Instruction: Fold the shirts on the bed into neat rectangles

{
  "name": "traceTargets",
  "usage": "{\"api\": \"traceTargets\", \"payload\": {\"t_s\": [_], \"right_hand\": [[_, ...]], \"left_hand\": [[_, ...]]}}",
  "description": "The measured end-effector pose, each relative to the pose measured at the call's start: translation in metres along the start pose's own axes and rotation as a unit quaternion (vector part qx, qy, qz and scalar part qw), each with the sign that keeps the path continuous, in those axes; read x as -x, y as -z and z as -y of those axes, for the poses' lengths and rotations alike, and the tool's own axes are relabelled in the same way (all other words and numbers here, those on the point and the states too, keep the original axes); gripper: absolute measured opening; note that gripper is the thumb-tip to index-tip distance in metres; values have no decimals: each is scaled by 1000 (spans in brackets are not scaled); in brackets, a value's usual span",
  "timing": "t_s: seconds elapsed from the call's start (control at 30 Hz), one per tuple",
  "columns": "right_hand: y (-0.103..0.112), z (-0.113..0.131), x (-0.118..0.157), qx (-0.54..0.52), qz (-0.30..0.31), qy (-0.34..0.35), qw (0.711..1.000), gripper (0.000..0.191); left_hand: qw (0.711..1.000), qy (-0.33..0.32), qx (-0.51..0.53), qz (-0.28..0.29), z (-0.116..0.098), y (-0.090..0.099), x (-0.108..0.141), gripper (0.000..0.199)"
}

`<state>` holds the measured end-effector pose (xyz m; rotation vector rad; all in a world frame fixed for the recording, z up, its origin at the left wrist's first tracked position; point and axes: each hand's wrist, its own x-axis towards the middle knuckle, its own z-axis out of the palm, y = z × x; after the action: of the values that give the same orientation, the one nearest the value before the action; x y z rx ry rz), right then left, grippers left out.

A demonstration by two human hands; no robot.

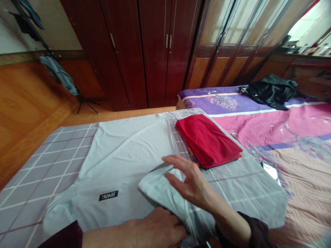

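A pale grey-white shirt (pixel 124 148) with a small black label print lies spread on the grey checked cloth (pixel 64 148). Its right sleeve is folded inward over the body. Low in the view, my left hand (pixel 162 225) rests at the shirt's near edge with its fingers curled; what it grips, if anything, is hidden. My right hand (pixel 190 179) is over the folded sleeve, fingers apart and holding nothing. Just beyond my right hand lies a folded stack of red cloth (pixel 209 139).
A bed (pixel 271 131) with a purple and pink cover stands at the right, bearing a black garment (pixel 271 89) and a phone (pixel 270 171). Dark red wardrobes (pixel 155 51) line the back. A clothes stand (pixel 81 98) is at the far left.
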<state>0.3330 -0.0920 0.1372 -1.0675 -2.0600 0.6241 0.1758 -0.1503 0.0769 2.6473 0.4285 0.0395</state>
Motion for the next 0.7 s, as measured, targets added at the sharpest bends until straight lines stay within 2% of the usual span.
{"api": "traceTargets", "payload": {"t_s": [0.07,0.1,0.17,0.23,0.33,0.4,0.47,0.5,0.57,0.63,0.7], "right_hand": [[1,-20,-4,62,-36,-43,997,32],[1,-33,-5,96,-31,-69,993,30],[-3,-58,-4,152,21,-93,984,29],[-11,-77,-5,201,73,-88,973,32],[-23,-92,-11,276,113,-88,950,30],[-26,-96,-17,301,122,-95,941,18],[-26,-100,-24,300,122,-100,941,17],[-25,-103,-27,298,122,-100,942,18],[-22,-108,-31,288,126,-94,945,14],[-22,-113,-35,276,134,-83,948,13],[-23,-118,-38,268,142,-71,950,13]], "left_hand": [[1000,12,9,-19,0,0,16,7],[999,19,9,-25,0,1,22,8],[999,44,1,-29,0,5,31,10],[995,84,-23,-38,-1,10,32,10],[988,114,-84,-67,-2,9,22,18],[980,107,-135,-97,-1,2,13,32],[968,105,-184,-137,2,-7,5,39],[961,100,-205,-158,4,-10,3,39],[952,70,-234,-185,10,-15,0,27],[954,33,-239,-178,13,-16,0,6],[963,15,-229,-143,14,-14,2,10]]}}
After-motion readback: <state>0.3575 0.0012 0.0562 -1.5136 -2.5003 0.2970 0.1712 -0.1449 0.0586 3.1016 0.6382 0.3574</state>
